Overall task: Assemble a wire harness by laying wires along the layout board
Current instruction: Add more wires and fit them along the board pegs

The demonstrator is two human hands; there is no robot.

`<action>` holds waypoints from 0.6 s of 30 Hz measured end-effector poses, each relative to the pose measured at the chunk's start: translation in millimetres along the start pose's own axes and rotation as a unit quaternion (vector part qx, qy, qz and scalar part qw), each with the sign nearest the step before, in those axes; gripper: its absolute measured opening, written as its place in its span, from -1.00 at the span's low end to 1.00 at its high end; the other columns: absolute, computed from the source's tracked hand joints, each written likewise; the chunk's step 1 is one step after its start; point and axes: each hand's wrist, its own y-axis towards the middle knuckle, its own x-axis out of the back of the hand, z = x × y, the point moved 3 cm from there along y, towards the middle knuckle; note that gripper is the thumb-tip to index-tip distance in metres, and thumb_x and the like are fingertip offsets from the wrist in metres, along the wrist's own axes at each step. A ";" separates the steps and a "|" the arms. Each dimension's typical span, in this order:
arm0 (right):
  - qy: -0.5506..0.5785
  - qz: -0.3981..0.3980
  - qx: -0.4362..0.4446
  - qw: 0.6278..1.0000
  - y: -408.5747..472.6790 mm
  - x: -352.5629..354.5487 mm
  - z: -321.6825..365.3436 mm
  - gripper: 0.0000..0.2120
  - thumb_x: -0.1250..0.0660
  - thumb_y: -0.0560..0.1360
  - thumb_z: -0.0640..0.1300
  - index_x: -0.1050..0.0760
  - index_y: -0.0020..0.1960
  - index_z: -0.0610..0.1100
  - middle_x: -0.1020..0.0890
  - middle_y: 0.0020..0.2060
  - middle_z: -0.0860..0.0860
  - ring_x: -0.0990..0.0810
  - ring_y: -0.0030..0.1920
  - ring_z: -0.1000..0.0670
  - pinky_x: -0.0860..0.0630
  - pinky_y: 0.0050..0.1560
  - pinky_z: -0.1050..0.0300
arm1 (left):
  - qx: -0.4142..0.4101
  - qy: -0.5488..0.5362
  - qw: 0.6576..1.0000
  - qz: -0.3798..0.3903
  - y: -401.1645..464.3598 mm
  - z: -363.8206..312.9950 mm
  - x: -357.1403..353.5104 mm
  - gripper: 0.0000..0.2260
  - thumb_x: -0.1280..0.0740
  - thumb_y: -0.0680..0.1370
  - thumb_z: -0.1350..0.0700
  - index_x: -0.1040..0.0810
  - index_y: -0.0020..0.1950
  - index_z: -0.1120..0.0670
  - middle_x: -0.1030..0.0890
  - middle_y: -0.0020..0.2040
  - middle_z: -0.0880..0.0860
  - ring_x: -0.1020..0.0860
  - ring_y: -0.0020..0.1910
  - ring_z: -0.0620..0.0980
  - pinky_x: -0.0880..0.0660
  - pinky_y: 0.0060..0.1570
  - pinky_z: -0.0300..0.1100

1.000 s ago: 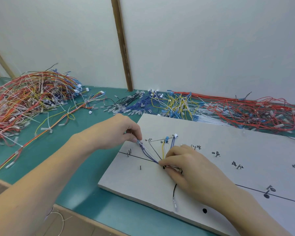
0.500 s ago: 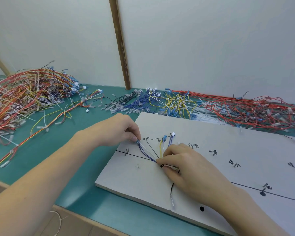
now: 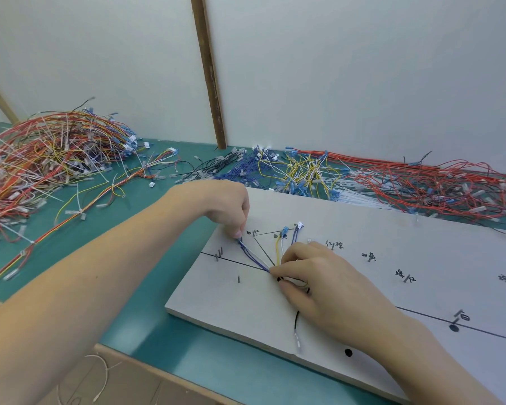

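A grey layout board [image 3: 392,241] with drawn black lines, small pins and handwritten labels lies on the green table. My left hand [image 3: 225,206] pinches the upper end of blue and white wires [image 3: 253,255] near the board's left end. My right hand [image 3: 310,276] pinches the wire bundle where the wires meet at a black dot on the board. Yellow, white and blue wires [image 3: 284,241] fan up from there to small connectors. A black wire [image 3: 296,320] trails down from under my right hand toward the board's front edge.
A big heap of red, orange and white harnesses [image 3: 41,159] fills the table's left. Piles of black, blue, yellow and red wires [image 3: 362,176] run along the wall behind the board. A wooden strip [image 3: 208,71] stands on the wall.
Both hands stay on the wires at the same spots on the board. The view has shifted slightly; the wires look unchanged.
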 end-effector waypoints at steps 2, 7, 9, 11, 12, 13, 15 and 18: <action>0.002 0.000 -0.002 1.000 -0.1 0.1 0.1 -0.76 -0.21 0.65 -0.03 -0.64 0.17 0.09 -0.51 0.02 0.18 -0.42 0.08 0.06 -0.46 0.09 0.09 | 0.013 0.007 1.000 0.024 3.6 -0.9 2.8 -0.85 -0.58 0.36 0.04 -0.65 -0.18 0.02 -0.70 -0.23 -0.05 -0.60 -0.20 0.01 -0.47 -0.19 -0.16; 0.005 0.003 -0.004 1.000 0.2 0.1 1.0 -0.75 -0.22 0.65 -0.04 -0.63 0.21 0.11 -0.51 0.03 0.17 -0.43 0.09 0.05 -0.44 0.11 0.11 | -0.006 0.005 0.996 0.085 8.7 -7.6 0.6 -0.89 -0.50 0.45 0.17 -0.59 -0.18 0.02 -0.62 -0.42 -0.07 -0.52 -0.34 0.03 -0.46 -0.32 -0.24; 0.006 0.003 -0.007 1.000 0.3 0.3 1.0 -0.74 -0.22 0.65 -0.04 -0.62 0.23 0.12 -0.51 0.04 0.17 -0.44 0.10 0.04 -0.44 0.11 0.10 | -0.015 0.001 0.996 0.087 7.5 -10.2 0.2 -0.87 -0.48 0.48 0.22 -0.59 -0.17 0.02 -0.62 -0.44 -0.09 -0.52 -0.43 -0.06 -0.45 -0.39 -0.29; 0.016 0.001 -0.008 1.000 -0.3 0.8 1.3 -0.73 -0.23 0.65 -0.05 -0.61 0.25 0.12 -0.52 0.05 0.17 -0.45 0.12 0.05 -0.43 0.12 0.13 | -0.024 -0.006 0.996 0.086 4.4 -12.3 -0.5 -0.85 -0.46 0.50 0.25 -0.58 -0.17 0.02 -0.64 -0.39 -0.05 -0.52 -0.49 -0.15 -0.44 -0.43 -0.32; 0.019 -0.001 -0.008 1.000 -0.8 1.1 1.4 -0.73 -0.22 0.65 -0.05 -0.61 0.27 0.12 -0.53 0.05 0.17 -0.44 0.12 0.06 -0.43 0.13 0.14 | -0.031 -0.010 0.996 0.080 2.1 -12.7 -1.3 -0.84 -0.45 0.50 0.26 -0.58 -0.17 0.02 -0.65 -0.33 -0.02 -0.54 -0.46 -0.15 -0.46 -0.41 -0.31; 0.020 -0.003 -0.007 1.000 -0.9 1.3 1.5 -0.72 -0.22 0.65 -0.05 -0.61 0.28 0.12 -0.53 0.05 0.17 -0.44 0.12 0.07 -0.42 0.13 0.16 | -0.039 -0.020 0.996 0.072 -0.5 -12.0 -2.4 -0.84 -0.45 0.50 0.26 -0.59 -0.17 0.01 -0.65 -0.28 0.00 -0.56 -0.39 -0.11 -0.48 -0.36 -0.28; 0.021 -0.009 -0.007 1.000 -0.5 1.6 0.8 -0.72 -0.22 0.65 -0.04 -0.61 0.28 0.10 -0.54 0.04 0.15 -0.44 0.11 0.07 -0.41 0.12 0.17 | -0.056 -0.049 0.996 0.043 -7.6 -7.7 -4.7 -0.84 -0.45 0.50 0.24 -0.63 -0.15 -0.03 -0.65 -0.25 -0.04 -0.56 -0.29 -0.05 -0.48 -0.25 -0.22; 0.024 -0.017 -0.011 1.000 0.5 1.4 0.2 -0.72 -0.22 0.65 -0.04 -0.62 0.28 0.10 -0.55 0.02 0.15 -0.44 0.10 0.08 -0.42 0.10 0.16 | -0.084 -0.073 0.994 -0.011 -21.0 -0.9 -6.4 -0.86 -0.45 0.50 0.20 -0.69 -0.13 -0.06 -0.62 -0.34 -0.17 -0.53 -0.36 -0.25 -0.42 -0.31 -0.36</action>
